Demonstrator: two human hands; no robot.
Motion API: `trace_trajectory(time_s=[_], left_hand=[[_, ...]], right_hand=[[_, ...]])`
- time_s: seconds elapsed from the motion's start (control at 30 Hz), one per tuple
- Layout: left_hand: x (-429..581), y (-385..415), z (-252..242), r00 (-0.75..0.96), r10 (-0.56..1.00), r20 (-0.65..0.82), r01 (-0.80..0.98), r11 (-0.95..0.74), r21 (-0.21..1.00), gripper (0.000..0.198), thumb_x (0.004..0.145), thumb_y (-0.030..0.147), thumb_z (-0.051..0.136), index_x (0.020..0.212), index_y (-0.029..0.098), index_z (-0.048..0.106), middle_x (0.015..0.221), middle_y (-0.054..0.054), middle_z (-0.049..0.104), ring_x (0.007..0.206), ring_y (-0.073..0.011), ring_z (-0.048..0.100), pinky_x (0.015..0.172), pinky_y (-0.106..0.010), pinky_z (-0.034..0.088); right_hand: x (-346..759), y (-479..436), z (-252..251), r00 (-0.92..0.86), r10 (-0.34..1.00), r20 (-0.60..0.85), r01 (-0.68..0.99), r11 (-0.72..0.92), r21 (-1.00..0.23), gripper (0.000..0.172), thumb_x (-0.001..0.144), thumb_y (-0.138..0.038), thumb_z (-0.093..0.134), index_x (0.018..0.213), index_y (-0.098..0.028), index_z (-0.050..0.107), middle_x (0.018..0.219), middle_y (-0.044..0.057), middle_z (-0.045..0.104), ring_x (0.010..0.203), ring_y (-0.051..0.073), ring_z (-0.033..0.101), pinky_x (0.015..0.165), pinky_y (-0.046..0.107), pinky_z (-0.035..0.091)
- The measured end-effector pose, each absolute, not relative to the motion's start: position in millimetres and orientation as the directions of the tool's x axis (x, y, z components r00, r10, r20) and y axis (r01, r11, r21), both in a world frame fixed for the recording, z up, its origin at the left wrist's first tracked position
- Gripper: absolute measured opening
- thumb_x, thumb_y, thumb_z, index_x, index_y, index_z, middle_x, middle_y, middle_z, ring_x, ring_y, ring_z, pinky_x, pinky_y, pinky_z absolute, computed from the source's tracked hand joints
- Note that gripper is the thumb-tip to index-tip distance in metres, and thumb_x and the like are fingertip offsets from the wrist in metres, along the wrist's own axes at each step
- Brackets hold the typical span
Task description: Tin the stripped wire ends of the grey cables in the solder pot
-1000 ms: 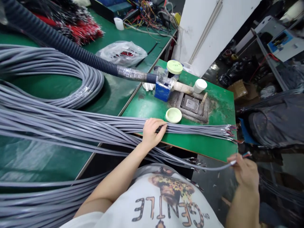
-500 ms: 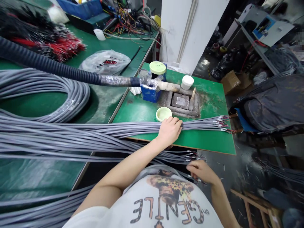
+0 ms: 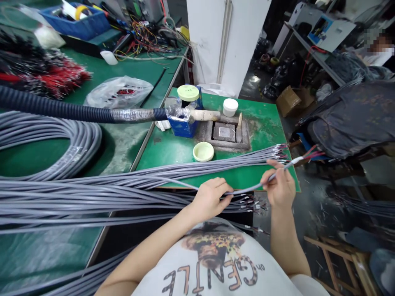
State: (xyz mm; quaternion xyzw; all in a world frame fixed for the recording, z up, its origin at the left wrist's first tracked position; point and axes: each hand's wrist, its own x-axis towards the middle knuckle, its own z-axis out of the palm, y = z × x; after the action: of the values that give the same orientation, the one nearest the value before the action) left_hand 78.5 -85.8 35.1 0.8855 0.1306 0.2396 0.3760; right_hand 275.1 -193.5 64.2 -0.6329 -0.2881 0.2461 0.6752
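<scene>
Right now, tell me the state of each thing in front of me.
Left hand: curled over the single grey cable.
Right hand: pinching that cable near its stripped end.
Long grey cable bundle: lying across the green workbench, wire ends fanned.
Round pale green plastic lid: lying loose.
Round white plastic jar: capped.

The word "GENTLE" is printed in large outlined capitals on a white T-shirt (image 3: 210, 274) worn by the person; it is seen upside down from the head camera; a small "on" is set just beside its G, next to a printed graphic (image 3: 214, 246); beyond the T-shirt, a clear label (image 3: 69, 158) is wrapped around a grey cable coil (image 3: 51, 146), but it cannot be read; a blue box (image 3: 182, 125) on the worktop (image 3: 160, 162) shows no legible marking; a blue-and-white panel (image 3: 330, 35), further off past the T-shirt, is too small to be read.
</scene>
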Motion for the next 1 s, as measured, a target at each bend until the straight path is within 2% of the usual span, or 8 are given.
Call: trace_trajectory(time_s=[0.07, 0.17, 0.27, 0.37, 0.47, 0.6, 0.77, 1.0], left_hand=[[73.6, -89.1, 29.0, 0.869, 0.450, 0.207, 0.048, -0.493, 0.869, 0.018, 0.086, 0.030, 0.059, 0.094, 0.016, 0.066, 0.081, -0.005, 0.062, 0.071, -0.0139, 0.054, 0.067, -0.027, 0.043], [69.9, -87.1, 24.8, 0.804, 0.592, 0.049, 0.032, -0.126, 0.991, 0.025, 0.083, 0.035, 0.064, 0.098, 0.016, 0.067, 0.077, -0.002, 0.059, 0.063, -0.0100, 0.049, 0.061, -0.024, 0.041], [68.7, -82.1, 24.5, 0.749, 0.660, -0.061, -0.092, 0.194, 0.977, 0.027, 0.078, 0.037, 0.070, 0.091, 0.014, 0.067, 0.072, 0.000, 0.059, 0.062, -0.0092, 0.050, 0.062, -0.023, 0.042], [68.8, -80.1, 23.1, 0.745, 0.656, -0.120, -0.188, 0.380, 0.906, 0.027, 0.072, 0.036, 0.074, 0.072, 0.012, 0.061, 0.073, -0.001, 0.063, 0.064, -0.0089, 0.054, 0.065, -0.023, 0.044], [70.7, -83.2, 18.7, 0.735, 0.658, -0.166, -0.195, 0.439, 0.877, 0.032, 0.070, 0.036, 0.076, 0.064, 0.013, 0.055, 0.067, -0.001, 0.063, 0.059, -0.0088, 0.054, 0.061, -0.023, 0.043], [76.3, -88.6, 12.4, 0.743, 0.638, -0.201, -0.159, 0.461, 0.873, 0.033, 0.070, 0.037, 0.076, 0.066, 0.014, 0.053, 0.056, 0.002, 0.059, 0.052, -0.0094, 0.054, 0.054, -0.022, 0.041], [80.7, -85.8, 16.3, 0.760, 0.626, -0.176, -0.199, 0.482, 0.853, 0.030, 0.070, 0.036, 0.076, 0.070, 0.014, 0.056, 0.057, 0.003, 0.058, 0.052, -0.0083, 0.053, 0.054, -0.021, 0.040], [80.6, -76.9, 22.3, 0.617, 0.750, -0.240, -0.275, 0.491, 0.827, 0.027, 0.066, 0.034, 0.079, 0.073, 0.013, 0.063, 0.059, 0.003, 0.057, 0.052, -0.0050, 0.046, 0.054, -0.019, 0.038]], right_hand=[[264.8, -197.6, 66.9, 0.570, 0.821, 0.027, 0.138, -0.063, -0.988, 0.031, 0.093, -0.041, 0.046, 0.103, -0.017, 0.062, 0.050, -0.003, 0.056, 0.037, 0.008, 0.040, 0.037, 0.021, 0.028], [242.3, -198.1, 62.7, 0.252, 0.958, -0.134, 0.322, -0.213, -0.922, 0.027, 0.095, -0.035, 0.045, 0.097, -0.016, 0.064, 0.050, -0.003, 0.056, 0.042, 0.009, 0.047, 0.046, 0.021, 0.035], [220.9, -194.0, 56.6, 0.052, 0.976, -0.210, 0.451, -0.210, -0.867, 0.025, 0.095, -0.030, 0.043, 0.091, -0.016, 0.063, 0.051, -0.004, 0.055, 0.047, 0.009, 0.051, 0.054, 0.022, 0.039], [208.8, -190.0, 52.6, -0.045, 0.972, -0.230, 0.491, -0.179, -0.852, 0.025, 0.096, -0.029, 0.042, 0.088, -0.016, 0.062, 0.053, -0.004, 0.057, 0.049, 0.009, 0.052, 0.055, 0.022, 0.038], [206.5, -186.3, 50.3, -0.025, 0.980, -0.196, 0.514, -0.155, -0.843, 0.024, 0.093, -0.028, 0.046, 0.076, -0.017, 0.059, 0.057, -0.003, 0.059, 0.053, 0.010, 0.052, 0.056, 0.022, 0.036], [209.3, -181.5, 47.2, 0.080, 0.990, -0.119, 0.527, -0.144, -0.837, 0.033, 0.093, -0.032, 0.047, 0.065, -0.017, 0.056, 0.059, -0.001, 0.059, 0.055, 0.010, 0.050, 0.057, 0.023, 0.035], [215.5, -179.5, 42.4, 0.060, 0.990, -0.125, 0.465, -0.139, -0.875, 0.036, 0.095, -0.033, 0.044, 0.067, -0.018, 0.059, 0.058, -0.002, 0.061, 0.054, 0.009, 0.050, 0.059, 0.023, 0.037], [218.9, -178.3, 41.1, 0.063, 0.983, -0.172, 0.405, -0.182, -0.896, 0.032, 0.094, -0.035, 0.045, 0.073, -0.018, 0.062, 0.057, -0.002, 0.061, 0.053, 0.010, 0.050, 0.058, 0.023, 0.038]])
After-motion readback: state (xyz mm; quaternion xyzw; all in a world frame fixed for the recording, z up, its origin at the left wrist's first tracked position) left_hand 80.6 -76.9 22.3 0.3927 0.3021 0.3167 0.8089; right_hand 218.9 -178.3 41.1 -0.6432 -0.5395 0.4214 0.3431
